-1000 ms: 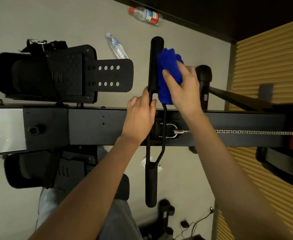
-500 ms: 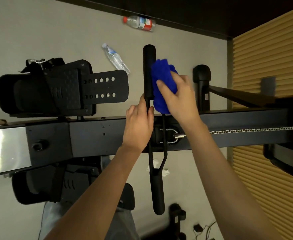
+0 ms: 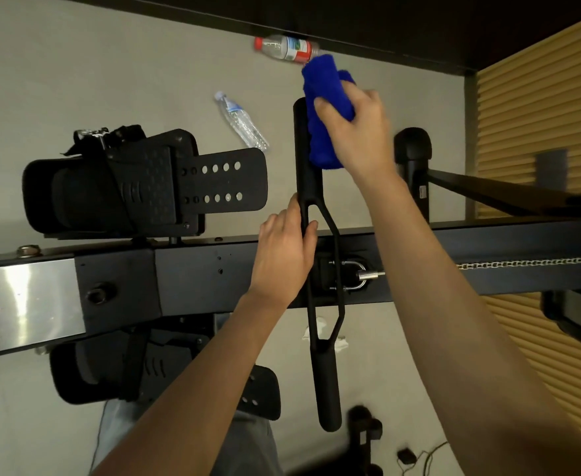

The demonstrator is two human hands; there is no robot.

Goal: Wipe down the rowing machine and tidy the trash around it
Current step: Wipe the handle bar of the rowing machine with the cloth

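Note:
The rowing machine's black rail (image 3: pixel 196 276) crosses the view, with a steel section at the left. Its black pull handle (image 3: pixel 326 383) stands across the rail, chained toward the right. My left hand (image 3: pixel 283 255) grips the handle's thin fork just above the rail. My right hand (image 3: pixel 357 132) presses a folded blue cloth (image 3: pixel 326 108) against the handle's far grip. Two plastic bottles lie on the floor beyond: a clear one (image 3: pixel 242 121) and one with a red label (image 3: pixel 285 48). Crumpled white paper (image 3: pixel 316 333) lies on the floor under the handle.
Two black footrests sit on either side of the rail, the far one (image 3: pixel 144 187) and the near one (image 3: pixel 117 365). A black support post (image 3: pixel 414 159) stands right of the handle. A ribbed tan wall panel (image 3: pixel 539 108) fills the right. Cables (image 3: pixel 419 458) lie on the floor.
My right hand has slid the blue cloth up the handle's far grip toward its end. My left hand keeps its hold on the fork. The view has shifted slightly.

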